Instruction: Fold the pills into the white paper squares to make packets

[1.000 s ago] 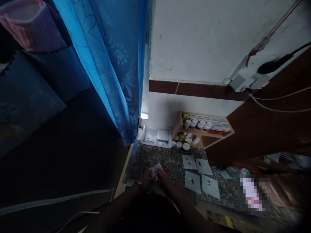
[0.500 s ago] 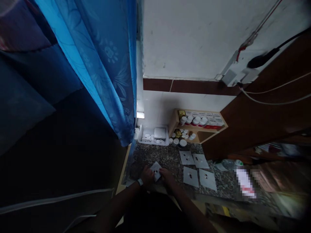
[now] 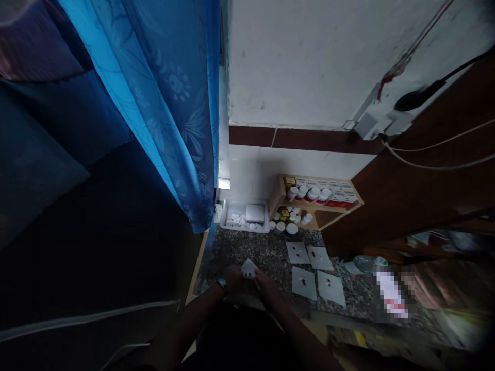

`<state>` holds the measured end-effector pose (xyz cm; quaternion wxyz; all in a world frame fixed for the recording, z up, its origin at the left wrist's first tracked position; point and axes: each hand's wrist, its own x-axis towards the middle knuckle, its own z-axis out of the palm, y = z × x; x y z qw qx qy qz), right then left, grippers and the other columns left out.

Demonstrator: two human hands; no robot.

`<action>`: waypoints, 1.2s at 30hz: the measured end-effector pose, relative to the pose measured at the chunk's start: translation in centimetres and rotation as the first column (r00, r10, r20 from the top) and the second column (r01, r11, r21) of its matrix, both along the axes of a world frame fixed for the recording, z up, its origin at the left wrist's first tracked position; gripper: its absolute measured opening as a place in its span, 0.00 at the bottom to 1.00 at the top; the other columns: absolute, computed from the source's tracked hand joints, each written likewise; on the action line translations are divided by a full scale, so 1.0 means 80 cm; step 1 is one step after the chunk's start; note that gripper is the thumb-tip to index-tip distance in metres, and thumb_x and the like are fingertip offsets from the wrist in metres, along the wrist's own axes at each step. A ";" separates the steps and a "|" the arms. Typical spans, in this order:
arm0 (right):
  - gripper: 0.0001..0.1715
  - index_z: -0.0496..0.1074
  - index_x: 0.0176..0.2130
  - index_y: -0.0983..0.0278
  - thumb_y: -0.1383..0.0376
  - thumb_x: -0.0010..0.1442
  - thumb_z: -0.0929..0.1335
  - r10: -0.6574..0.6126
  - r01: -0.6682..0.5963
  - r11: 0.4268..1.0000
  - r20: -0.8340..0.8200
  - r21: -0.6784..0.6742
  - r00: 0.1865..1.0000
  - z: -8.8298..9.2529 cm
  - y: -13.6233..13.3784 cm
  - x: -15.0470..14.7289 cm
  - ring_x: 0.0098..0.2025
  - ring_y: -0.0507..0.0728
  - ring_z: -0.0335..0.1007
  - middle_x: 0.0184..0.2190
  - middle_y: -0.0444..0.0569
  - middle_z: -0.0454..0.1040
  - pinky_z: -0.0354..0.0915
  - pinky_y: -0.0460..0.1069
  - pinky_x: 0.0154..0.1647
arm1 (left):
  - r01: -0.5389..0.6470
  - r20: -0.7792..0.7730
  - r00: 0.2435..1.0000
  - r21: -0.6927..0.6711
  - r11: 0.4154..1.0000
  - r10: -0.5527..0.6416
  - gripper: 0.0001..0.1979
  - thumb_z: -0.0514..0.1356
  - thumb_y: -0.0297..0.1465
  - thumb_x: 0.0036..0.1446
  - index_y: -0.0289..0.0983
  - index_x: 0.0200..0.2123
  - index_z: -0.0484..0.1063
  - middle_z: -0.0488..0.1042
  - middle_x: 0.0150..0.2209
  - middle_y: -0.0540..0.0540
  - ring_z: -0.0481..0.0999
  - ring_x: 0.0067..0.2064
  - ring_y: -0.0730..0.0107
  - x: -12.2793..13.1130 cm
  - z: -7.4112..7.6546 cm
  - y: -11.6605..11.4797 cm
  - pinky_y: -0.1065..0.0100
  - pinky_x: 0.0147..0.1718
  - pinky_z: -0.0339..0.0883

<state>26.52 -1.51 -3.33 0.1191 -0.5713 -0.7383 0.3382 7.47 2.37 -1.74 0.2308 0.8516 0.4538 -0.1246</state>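
Between my hands, at the front of the granite counter (image 3: 235, 247), is a small white paper square (image 3: 248, 266) with several dark pills on it. My left hand (image 3: 233, 279), with a watch (image 3: 221, 285) on the wrist, is closed on the paper's left edge. At its right edge my right hand (image 3: 263, 283) pinches the paper. The lower corner is folded up or hidden behind my fingers. To the right lie several more paper squares, among them a front left sheet (image 3: 303, 290) and a front right sheet (image 3: 331, 294), each with small pills on it.
A white plastic tray (image 3: 224, 224) with small white folded packets stands at the back. Beside it a wooden shelf (image 3: 319, 205) carries white-capped bottles (image 3: 313, 194) and boxes. A clear plastic bottle (image 3: 363, 263) lies on the right. A blue curtain (image 3: 176, 103) hangs at the left.
The paper between my hands lay flat with its lower corner showing; now that corner is folded up or covered. Both hands have shifted slightly. The other sheets have not moved.
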 end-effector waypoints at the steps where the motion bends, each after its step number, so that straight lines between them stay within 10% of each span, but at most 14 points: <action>1: 0.16 0.74 0.39 0.64 0.69 0.58 0.59 -0.009 0.009 1.000 0.010 0.003 1.000 -0.001 0.001 -0.002 0.55 0.58 0.64 0.53 0.55 0.69 0.59 0.54 0.56 | -0.043 0.000 0.999 -0.003 0.999 0.043 0.12 0.52 0.30 0.59 0.32 0.38 0.74 0.75 0.40 0.38 0.73 0.43 0.59 0.002 0.004 0.001 0.64 0.40 0.66; 21: 0.10 0.70 0.32 0.64 0.67 0.60 0.61 -0.190 0.183 0.979 0.070 0.092 0.979 -0.028 0.025 -0.011 0.41 0.55 0.66 0.37 0.51 0.68 0.61 0.48 0.44 | -0.403 -0.102 0.914 -0.124 0.907 0.393 0.16 0.49 0.31 0.60 0.35 0.41 0.75 0.76 0.42 0.39 0.75 0.44 0.63 0.032 0.039 0.016 0.68 0.42 0.65; 32: 0.09 0.70 0.30 0.63 0.69 0.58 0.61 -0.170 0.153 0.980 0.141 0.123 0.975 -0.026 0.029 -0.010 0.40 0.56 0.67 0.36 0.51 0.69 0.62 0.49 0.43 | -0.396 -0.087 0.916 -0.054 0.916 0.391 0.15 0.49 0.25 0.59 0.32 0.42 0.73 0.74 0.44 0.37 0.71 0.48 0.61 0.030 0.031 0.015 0.65 0.45 0.65; 36: 0.10 0.70 0.31 0.63 0.70 0.58 0.61 -0.166 0.146 0.980 0.150 0.137 0.975 -0.030 0.030 -0.012 0.40 0.55 0.67 0.35 0.51 0.69 0.62 0.48 0.43 | -0.228 0.060 0.973 0.061 0.972 0.224 0.18 0.47 0.25 0.62 0.34 0.52 0.66 0.64 0.57 0.38 0.61 0.59 0.61 0.035 0.012 -0.004 0.62 0.52 0.61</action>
